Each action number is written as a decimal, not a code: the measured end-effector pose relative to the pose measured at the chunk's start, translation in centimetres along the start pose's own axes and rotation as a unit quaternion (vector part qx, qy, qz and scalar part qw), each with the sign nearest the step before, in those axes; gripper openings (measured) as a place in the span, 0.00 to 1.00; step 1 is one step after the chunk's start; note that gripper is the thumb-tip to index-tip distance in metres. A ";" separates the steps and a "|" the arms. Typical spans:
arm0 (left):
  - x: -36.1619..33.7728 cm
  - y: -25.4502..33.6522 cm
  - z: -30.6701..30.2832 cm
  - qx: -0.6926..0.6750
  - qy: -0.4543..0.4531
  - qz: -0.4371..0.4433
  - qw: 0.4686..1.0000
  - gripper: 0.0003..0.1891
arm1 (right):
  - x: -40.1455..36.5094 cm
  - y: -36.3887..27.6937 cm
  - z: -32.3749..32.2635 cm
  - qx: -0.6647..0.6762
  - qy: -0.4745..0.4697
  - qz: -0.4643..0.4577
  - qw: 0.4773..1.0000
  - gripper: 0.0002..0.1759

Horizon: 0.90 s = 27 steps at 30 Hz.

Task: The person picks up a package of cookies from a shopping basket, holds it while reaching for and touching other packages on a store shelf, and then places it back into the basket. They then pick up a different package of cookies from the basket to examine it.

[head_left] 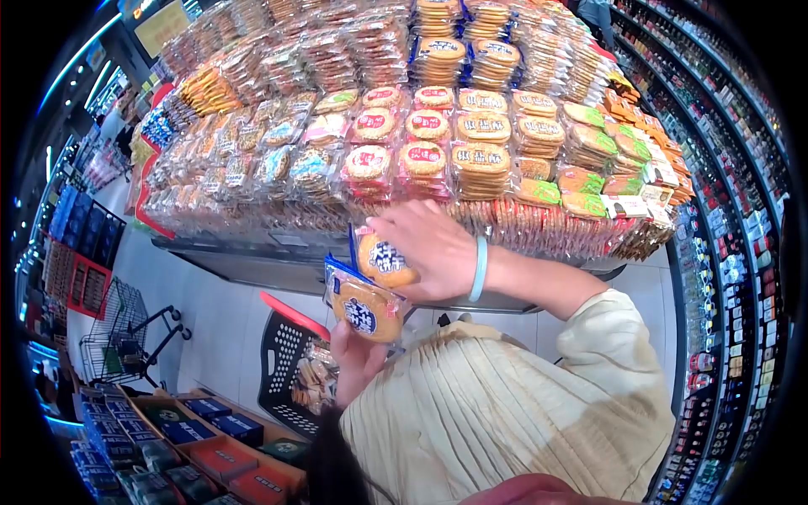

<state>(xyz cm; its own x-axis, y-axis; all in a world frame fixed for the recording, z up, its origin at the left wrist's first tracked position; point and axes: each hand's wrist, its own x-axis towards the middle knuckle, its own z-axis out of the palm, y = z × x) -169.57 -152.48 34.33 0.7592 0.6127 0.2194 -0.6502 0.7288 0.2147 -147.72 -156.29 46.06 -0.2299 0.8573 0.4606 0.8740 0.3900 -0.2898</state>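
Observation:
In the head view my left hand [357, 364] is closed on a clear packet of round biscuits [364, 308] with dark blue lettering and a blue edge. My right hand [431, 251], with a pale blue band at the wrist, reaches across from the right. Its fingers are closed on a second packet of the same biscuits [385, 259], just behind and above the first. The two packets touch or overlap; my palms hide part of both. Directly beyond my right hand is the front row of the display, with biscuit packets in red-labelled wrapping [422, 160].
A large display [252, 252] of stacked biscuit packets fills the far side. Below my hands is a black shopping basket [279, 358] with a red handle and several packets in it. A trolley [126, 332] stands left, boxed goods [223, 454] lower left, and tall shelves [732, 252] run along the right.

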 end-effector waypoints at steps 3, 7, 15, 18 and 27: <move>1.2 -0.6 3.1 0.039 0.033 0.015 0.999 0.34 | 1.7 2.7 -3.3 -0.027 0.027 -0.006 0.999 0.44; -0.1 0.0 0.9 0.115 0.157 0.011 0.981 0.30 | 5.1 11.5 -8.5 -0.090 0.087 0.043 0.991 0.46; 0.8 -1.8 2.6 0.119 0.233 -0.004 0.965 0.26 | 10.5 24.8 -14.6 -0.061 0.068 0.189 0.978 0.49; 1.2 -2.6 3.1 0.125 0.259 0.020 0.958 0.25 | 11.9 27.1 -14.8 -0.038 0.054 0.214 0.975 0.50; 1.0 -3.4 1.9 0.113 0.215 0.018 0.970 0.25 | 14.2 30.1 -13.9 -0.113 -0.009 0.209 0.971 0.50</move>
<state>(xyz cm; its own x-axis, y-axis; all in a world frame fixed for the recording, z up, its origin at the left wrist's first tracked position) -166.66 -154.97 35.66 0.6467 0.7422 -0.1758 -0.6291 0.6493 0.4274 -118.76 -137.05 55.51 0.1592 0.9314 0.3272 0.9638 -0.0750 -0.2557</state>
